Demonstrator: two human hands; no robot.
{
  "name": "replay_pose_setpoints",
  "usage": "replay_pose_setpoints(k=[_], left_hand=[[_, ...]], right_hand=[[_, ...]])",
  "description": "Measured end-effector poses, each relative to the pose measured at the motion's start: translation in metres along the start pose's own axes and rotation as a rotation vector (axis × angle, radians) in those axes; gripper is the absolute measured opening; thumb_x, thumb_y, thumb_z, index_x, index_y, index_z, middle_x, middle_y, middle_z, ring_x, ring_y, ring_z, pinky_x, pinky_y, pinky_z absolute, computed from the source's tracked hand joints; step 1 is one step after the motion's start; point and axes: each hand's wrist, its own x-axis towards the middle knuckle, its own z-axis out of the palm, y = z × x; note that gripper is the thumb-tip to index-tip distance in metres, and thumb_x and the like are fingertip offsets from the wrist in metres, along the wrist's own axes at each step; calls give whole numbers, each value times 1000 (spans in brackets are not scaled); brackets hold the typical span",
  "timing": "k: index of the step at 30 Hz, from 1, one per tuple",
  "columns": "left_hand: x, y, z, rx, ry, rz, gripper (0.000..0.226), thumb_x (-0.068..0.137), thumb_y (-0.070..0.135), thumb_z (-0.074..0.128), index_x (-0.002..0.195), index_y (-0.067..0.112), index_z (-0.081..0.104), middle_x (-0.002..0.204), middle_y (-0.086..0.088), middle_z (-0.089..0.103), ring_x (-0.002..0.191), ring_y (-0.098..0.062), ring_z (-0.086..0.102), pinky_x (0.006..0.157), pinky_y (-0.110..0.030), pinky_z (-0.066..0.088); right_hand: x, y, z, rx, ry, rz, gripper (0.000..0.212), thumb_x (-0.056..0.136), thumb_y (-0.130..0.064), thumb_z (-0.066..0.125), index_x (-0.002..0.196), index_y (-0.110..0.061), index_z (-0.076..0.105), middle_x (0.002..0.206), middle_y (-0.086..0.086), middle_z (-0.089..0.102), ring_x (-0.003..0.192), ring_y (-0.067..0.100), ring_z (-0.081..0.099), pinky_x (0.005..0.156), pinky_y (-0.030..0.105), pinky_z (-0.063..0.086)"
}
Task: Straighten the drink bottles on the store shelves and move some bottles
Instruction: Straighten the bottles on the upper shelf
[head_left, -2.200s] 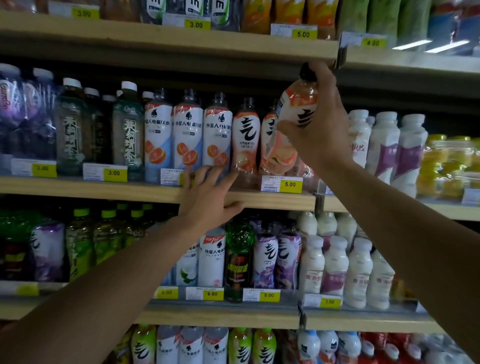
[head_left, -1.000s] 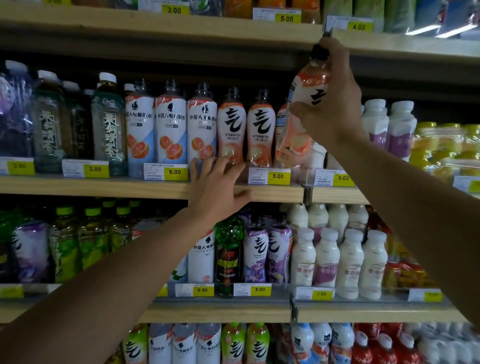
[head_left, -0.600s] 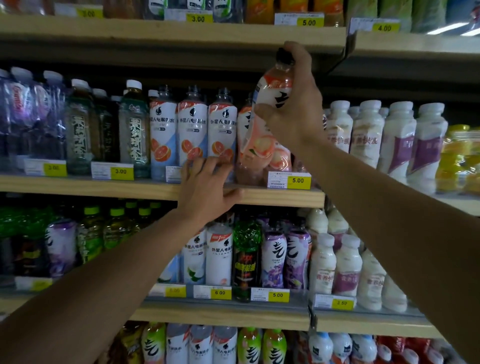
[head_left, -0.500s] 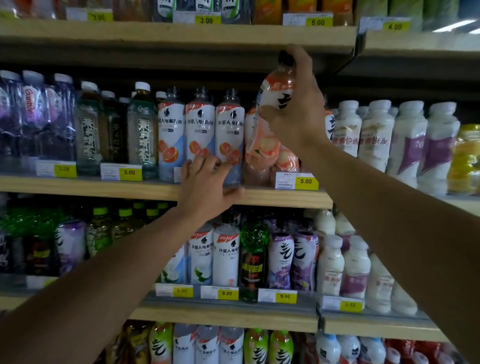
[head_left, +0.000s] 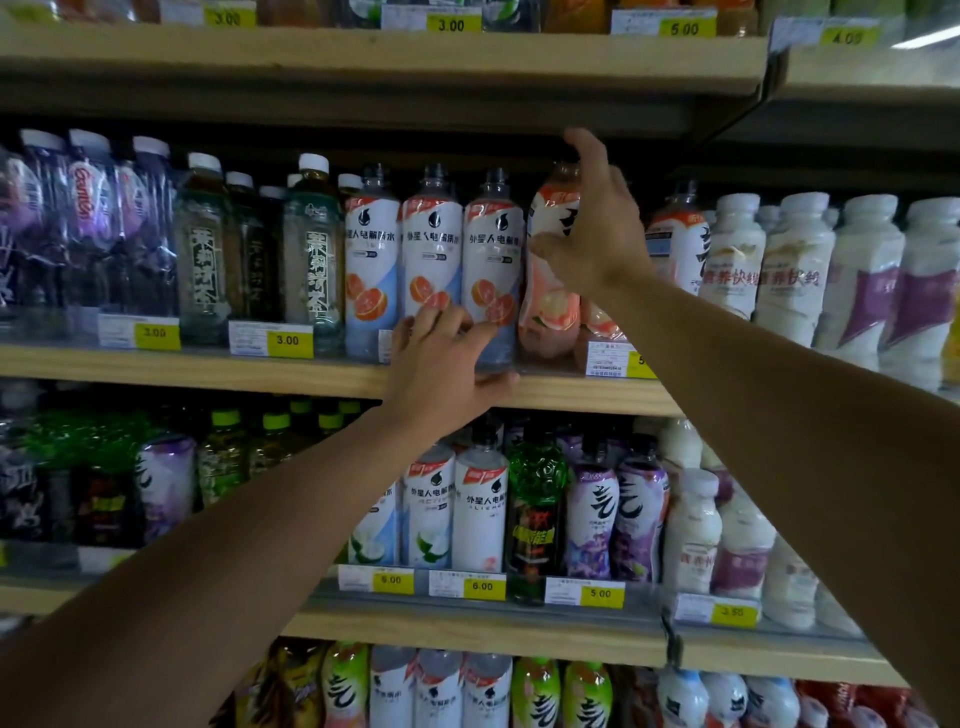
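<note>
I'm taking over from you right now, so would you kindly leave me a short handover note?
Left hand: open, resting on the shelf edge, fingers touching the grapefruit bottles.
Right hand: open, fingers straight, against the peach bottle.
Done: peach bottle stands in the row right of the grapefruit bottles.
Left: withdraw both hands; the green bottle one shelf down looks misplaced, perhaps move it.

Peach-label bottle (head_left: 550, 312) stands on middle shelf (head_left: 208, 366), just beside three upright grapefruit-label bottles (head_left: 431, 260).
</note>
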Motion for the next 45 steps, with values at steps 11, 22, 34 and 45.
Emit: replay_pose_setpoints(k=[11, 22, 34, 45], left_hand=[[-2, -5, 7, 3, 75, 46, 67, 79, 68, 47, 121, 20, 68, 110, -7, 60, 116, -36, 51, 94, -54, 43], [-2, -6, 9, 15, 90, 53, 68, 79, 71, 46, 118, 19, 68, 107, -5, 59, 108, -32, 52, 95, -54, 42], [-3, -4, 7, 12, 53, 35, 69, 80, 69, 46, 123, 18, 66, 111, -6, 59, 111, -32, 52, 98, -55, 42], [-17, -7, 0, 53, -42, 30, 69, 85, 65, 43, 135, 20, 58, 133, -4, 56, 128, -29, 44, 109, -57, 33]], right_hand=[[17, 7, 18, -418, -69, -34, 98, 78, -39, 78, 154, -29, 16, 145, 10, 44, 139, 36, 33, 115, 52, 25], [19, 27, 17, -481, -156, 19, 85, 84, -43, 70, 152, -31, 20, 150, 8, 43, 146, 35, 20, 119, 57, 6], [20, 36, 19, -424, -171, 28, 81, 89, -39, 66, 153, -34, 17, 157, 4, 35, 150, 29, 11, 120, 55, 2], [-12, 33, 9, -367, -100, -145, 73, 84, -46, 60, 148, -22, 36, 153, 6, 37, 146, 35, 22, 118, 55, 16]])
